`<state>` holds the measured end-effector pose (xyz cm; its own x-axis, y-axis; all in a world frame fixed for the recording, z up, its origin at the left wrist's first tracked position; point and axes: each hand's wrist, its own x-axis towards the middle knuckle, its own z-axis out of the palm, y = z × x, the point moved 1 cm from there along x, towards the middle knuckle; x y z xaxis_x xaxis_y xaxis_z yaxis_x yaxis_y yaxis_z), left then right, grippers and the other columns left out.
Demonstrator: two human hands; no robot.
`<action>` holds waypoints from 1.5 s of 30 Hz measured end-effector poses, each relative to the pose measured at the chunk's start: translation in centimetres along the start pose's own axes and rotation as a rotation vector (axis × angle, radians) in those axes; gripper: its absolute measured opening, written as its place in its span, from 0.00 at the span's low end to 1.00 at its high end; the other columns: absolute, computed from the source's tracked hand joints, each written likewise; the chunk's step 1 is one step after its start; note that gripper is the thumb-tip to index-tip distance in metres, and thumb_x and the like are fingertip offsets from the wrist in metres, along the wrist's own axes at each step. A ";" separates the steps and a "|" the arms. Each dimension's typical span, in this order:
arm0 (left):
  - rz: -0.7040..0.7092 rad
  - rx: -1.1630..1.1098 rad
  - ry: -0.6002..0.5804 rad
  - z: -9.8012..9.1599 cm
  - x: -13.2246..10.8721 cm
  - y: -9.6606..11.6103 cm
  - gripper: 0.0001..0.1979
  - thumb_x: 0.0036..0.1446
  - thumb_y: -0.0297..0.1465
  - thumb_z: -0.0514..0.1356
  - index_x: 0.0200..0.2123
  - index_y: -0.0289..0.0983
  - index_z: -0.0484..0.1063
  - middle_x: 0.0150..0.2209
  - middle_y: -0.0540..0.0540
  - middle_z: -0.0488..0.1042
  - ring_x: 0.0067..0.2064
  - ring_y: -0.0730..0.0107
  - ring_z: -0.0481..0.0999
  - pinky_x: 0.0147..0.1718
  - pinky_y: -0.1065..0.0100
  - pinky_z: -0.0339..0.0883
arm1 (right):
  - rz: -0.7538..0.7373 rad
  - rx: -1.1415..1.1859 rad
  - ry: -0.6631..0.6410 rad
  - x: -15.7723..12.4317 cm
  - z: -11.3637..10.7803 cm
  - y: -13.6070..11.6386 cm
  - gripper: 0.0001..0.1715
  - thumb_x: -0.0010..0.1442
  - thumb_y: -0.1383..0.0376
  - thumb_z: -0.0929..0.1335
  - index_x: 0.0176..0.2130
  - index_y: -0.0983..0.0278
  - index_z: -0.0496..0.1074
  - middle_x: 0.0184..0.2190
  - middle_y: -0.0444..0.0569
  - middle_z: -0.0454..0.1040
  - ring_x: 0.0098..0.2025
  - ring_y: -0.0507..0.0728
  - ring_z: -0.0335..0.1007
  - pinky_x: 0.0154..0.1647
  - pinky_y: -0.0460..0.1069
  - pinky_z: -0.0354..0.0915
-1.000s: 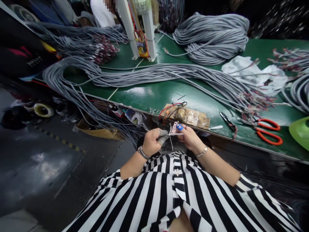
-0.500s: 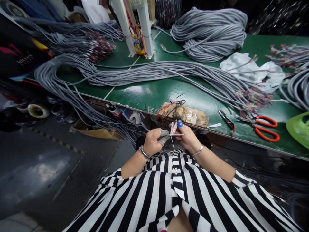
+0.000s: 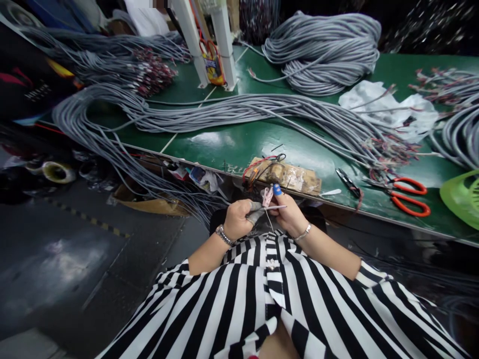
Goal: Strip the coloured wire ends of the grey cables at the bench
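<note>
Table (image 3: 217, 144), green and glossy, stretches across a crowded workroom, seen from above by the person working at it. A long bundle (image 3: 224, 112) of grey cables snakes along it, spilling over the near edge at left and ending at right in frayed, coloured wires. Behind lies a thick coil (image 3: 325, 52); beside the bundle's frayed end is a crumpled white bag (image 3: 389, 107). A white post (image 3: 226, 47) stands at the back, with a yellow packet (image 3: 214, 70) against it. Along the near edge, from left to right, are a wooden block (image 3: 299, 179) with loose wires on it, dark pliers (image 3: 348, 182), red-handled scissors (image 3: 410, 205) and a bright green basket (image 3: 462, 199). Below left, a tape roll (image 3: 58, 172) sits above a dark, shiny floor (image 3: 56, 269). At top left, part of someone in white clothing (image 3: 147, 17) shows.

In front of a striped shirt (image 3: 269, 299), both hands meet just off the table's edge. The left hand (image 3: 238, 218), its finger and thumb covered in grey, pinches a short grey cable (image 3: 277, 207) that points toward the other hand. The right hand (image 3: 291, 215), blue covering its thumb tip, is closed around a small pink piece (image 3: 267, 196) touching the cable. A thin white strand (image 3: 269, 221) hangs between them.
</note>
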<state>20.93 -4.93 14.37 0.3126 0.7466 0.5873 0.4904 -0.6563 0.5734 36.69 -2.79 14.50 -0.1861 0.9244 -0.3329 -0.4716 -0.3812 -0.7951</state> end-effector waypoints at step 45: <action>-0.466 -0.539 -0.126 -2.6 -4.1 2.0 0.09 0.51 0.35 0.65 0.30 0.34 0.74 0.25 0.48 0.75 0.25 0.73 0.74 0.25 0.72 0.68 | -0.347 -0.845 -0.338 -3.3 -1.7 -0.6 0.09 0.51 0.59 0.71 0.28 0.63 0.74 0.33 0.50 0.72 0.34 0.55 0.66 0.35 0.49 0.61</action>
<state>18.52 -9.55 14.61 0.2762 0.9474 0.1615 0.1366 -0.2050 0.9692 39.04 -5.61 15.17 -0.4537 0.8900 0.0464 0.2029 0.1539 -0.9670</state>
